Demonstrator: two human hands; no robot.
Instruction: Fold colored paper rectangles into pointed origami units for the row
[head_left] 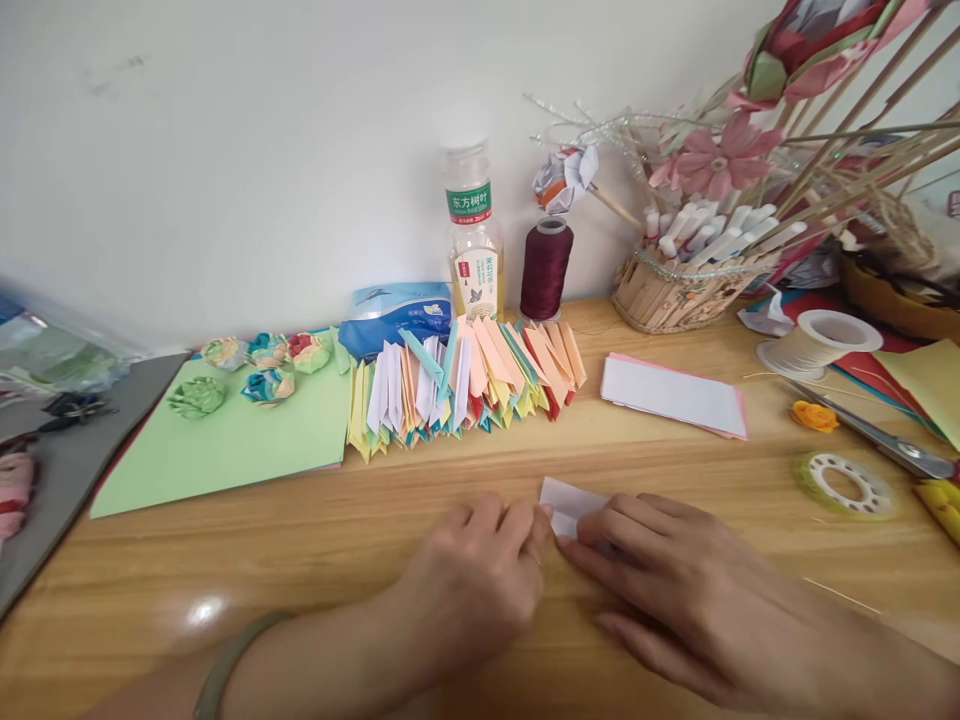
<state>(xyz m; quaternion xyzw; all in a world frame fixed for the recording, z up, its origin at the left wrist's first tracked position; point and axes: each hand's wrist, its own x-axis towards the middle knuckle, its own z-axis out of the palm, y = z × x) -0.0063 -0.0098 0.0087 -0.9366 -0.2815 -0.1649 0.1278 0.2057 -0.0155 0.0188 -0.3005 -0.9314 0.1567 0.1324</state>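
A small piece of white folding paper (pixel 564 505) lies on the wooden table in front of me, with a crease or folded flap visible near its left end. My left hand (pixel 480 565) is curled, its thumb and fingertips pinching the paper's left edge. Across the right part of the paper rests my right hand (pixel 667 570), fingers bent together and pressing on it, which hides that part. Beyond both hands stands a long row of folded paper pieces (pixel 457 385) in many colours. To the right of that row is a stack of white and pink paper slips (pixel 671 392).
Several crumpled paper flowers (pixel 270 385) sit on green sheets (pixel 225 460) at left. A drink bottle (pixel 474 240), blue tissue pack (pixel 394 318), maroon thread spool (pixel 547 268) and basket of pens (pixel 690 290) line the back. Scissors (pixel 892 445) and a tape roll (pixel 844 485) lie right.
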